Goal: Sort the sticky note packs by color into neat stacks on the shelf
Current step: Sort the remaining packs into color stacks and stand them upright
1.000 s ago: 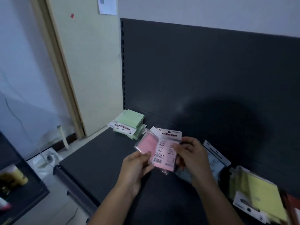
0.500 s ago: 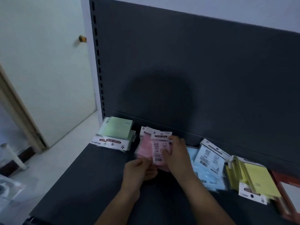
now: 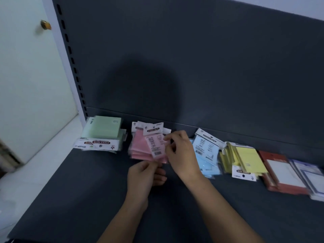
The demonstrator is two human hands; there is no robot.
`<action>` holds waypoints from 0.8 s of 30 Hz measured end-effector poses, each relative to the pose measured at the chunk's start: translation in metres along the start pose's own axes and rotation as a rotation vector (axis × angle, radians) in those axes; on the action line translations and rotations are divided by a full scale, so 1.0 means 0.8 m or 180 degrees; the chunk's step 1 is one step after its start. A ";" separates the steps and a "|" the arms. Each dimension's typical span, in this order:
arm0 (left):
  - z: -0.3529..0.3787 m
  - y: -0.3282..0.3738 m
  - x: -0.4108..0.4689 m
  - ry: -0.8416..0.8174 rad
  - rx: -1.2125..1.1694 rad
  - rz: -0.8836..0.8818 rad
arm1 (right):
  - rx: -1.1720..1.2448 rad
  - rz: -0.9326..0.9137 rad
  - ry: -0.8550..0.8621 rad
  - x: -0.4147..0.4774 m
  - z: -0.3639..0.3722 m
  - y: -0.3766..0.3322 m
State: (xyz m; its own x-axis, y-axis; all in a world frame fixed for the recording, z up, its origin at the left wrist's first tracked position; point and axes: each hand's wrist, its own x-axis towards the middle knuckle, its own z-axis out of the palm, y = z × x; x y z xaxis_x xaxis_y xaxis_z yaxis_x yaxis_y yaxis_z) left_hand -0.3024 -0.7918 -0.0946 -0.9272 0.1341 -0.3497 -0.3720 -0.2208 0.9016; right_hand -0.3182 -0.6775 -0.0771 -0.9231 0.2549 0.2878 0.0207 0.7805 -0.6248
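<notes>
Pinching the near edge of the pink stack (image 3: pixel 140 149) between the thumb and curled fingers of the left hand (image 3: pixel 145 174), low over the dark shelf (image 3: pixel 70 190). Gripping the right edge of the top pink pack (image 3: pixel 156 144) with the right hand (image 3: pixel 182 155), thumb and forefinger closed on it. Turned barcode side up, white header card toward the back panel (image 3: pixel 192 67). Lying on the pink stack, slightly askew to the packs beneath.

Sitting toward the rear of the shelf, just in front of the back panel, second from the left in a row of piles. Flanked on the left by the green stack (image 3: pixel 103 130), set apart by a strip of bare shelf, header cards there facing the front edge and reading STICKY NOTE upside down. Flanked on the right by the blue stack (image 3: pixel 205 155), partly hidden behind the right hand and fanned out loosely. Followed further right by the yellow stack (image 3: pixel 247 158), touching or overlapping the blue one, hard to tell which. Then by red-backed pads (image 3: pixel 280 174) with white faces, and by blue-bordered pads (image 3: pixel 311 178), blurred and cut off by the frame edge.

Bounded on the left by a slotted upright (image 3: pixel 70 50), with a pale door (image 3: pixel 26 85) and its brass knob (image 3: pixel 46 25) beyond. Darkened above the pink stack by a round shadow (image 3: pixel 140 88) on the back panel.
</notes>
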 end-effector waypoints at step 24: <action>0.463 -0.225 -0.313 -0.2473 0.4259 0.3046 | -0.1494 0.2020 0.1279 -0.482 -0.472 0.354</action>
State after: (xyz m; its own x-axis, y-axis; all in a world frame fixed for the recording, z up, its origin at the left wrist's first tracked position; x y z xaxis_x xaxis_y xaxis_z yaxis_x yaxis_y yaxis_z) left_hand 0.0132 -0.4280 -0.0749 -0.4017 0.8968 0.1853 0.8615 0.3015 0.4086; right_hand 0.1884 -0.3393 -0.0905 -0.4814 0.8317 0.2765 0.7200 0.5552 -0.4164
